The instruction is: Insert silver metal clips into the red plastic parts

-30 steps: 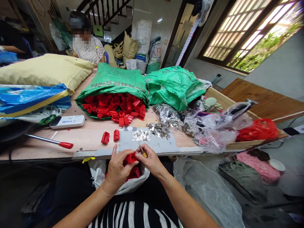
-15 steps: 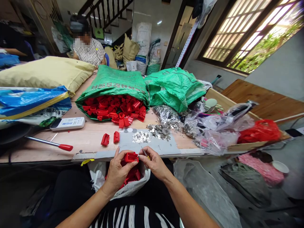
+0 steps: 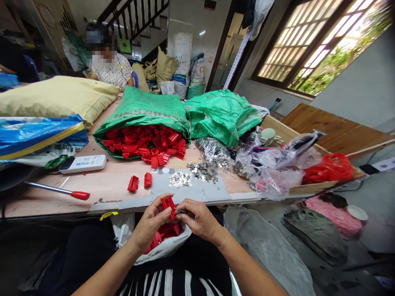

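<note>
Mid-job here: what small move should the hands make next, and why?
Perhaps a slight push of the thin tool by the right hand, with the left hand holding the red part steady: that hand grips the part, and the tool points at its side. Whether the tip touches is too small to tell.

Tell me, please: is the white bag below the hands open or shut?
Open. Red parts show inside the white bag, within its spread rim.
</note>
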`<state>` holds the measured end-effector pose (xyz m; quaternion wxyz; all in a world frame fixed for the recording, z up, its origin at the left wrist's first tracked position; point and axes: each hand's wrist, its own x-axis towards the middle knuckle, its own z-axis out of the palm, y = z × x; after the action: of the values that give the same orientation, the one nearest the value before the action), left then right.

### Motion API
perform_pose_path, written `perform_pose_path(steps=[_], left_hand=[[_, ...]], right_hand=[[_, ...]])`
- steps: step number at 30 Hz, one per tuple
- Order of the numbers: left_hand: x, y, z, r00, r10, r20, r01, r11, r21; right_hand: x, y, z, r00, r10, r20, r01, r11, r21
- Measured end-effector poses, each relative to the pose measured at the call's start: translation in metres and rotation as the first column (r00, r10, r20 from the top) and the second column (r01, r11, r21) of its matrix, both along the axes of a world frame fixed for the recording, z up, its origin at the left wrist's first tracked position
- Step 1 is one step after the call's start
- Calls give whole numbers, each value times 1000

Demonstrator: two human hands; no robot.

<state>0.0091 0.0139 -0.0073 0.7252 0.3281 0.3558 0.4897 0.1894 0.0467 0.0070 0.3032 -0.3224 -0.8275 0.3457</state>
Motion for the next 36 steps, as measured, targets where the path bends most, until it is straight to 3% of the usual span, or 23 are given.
perform_pose_path(steps=[8,18,29,32,36], left_hand=[[-3,0,-2,997,-30,73,35,997,-69],[-6,3,0,999,-42,-14,42,999,-28],[-10,4,-5,996,-83,-25,83,997,-11],[-9,4,-4,996,-87,4,87,996,9],[-8,3,0,998,-59,18,58,997,46]], right_hand=[[-2,-3,-12,999,-44,-23,47,989,142],[-1,-5,-5,997,41,58,-51,983,176],[1,-5,-7,998,-2,56,-8,983,182],[1,-6,-5,1000,-2,10,0,992,129],[1,-7,1,990,-101,-95,87,986,-139]])
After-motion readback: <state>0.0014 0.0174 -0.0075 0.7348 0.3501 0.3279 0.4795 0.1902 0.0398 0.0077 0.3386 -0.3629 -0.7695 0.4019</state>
